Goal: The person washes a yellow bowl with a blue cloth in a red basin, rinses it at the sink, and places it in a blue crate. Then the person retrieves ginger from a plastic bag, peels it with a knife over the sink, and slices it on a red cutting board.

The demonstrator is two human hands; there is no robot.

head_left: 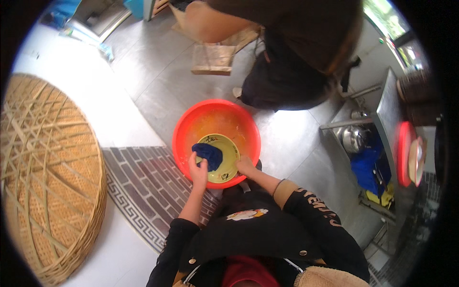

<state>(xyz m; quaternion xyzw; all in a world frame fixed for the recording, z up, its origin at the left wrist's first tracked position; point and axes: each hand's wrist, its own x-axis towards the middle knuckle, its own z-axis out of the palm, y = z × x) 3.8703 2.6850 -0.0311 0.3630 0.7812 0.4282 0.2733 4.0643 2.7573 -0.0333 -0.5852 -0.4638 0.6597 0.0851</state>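
A red plastic basin (179, 126) stands on the floor in front of me. Over its near part I hold a pale yellow bowl (230, 160) with dark markings on its inner wall. A dark blue cloth (209, 155) is bunched against the bowl's left inside. My left hand (198, 170) is closed on that cloth, fingers bent round its near edge. On the other side, my right hand (245, 166) grips the bowl's right rim, its thumb at the inside. Part of the basin's bottom is hidden under the bowl.
A large woven bamboo tray (52, 177) leans at the left. Beyond the basin a person in dark clothes (296, 62) bends near a cardboard box (213, 58). At the right stands a metal table (387, 105) with a kettle (355, 138) below and a red basin (405, 153) on top.
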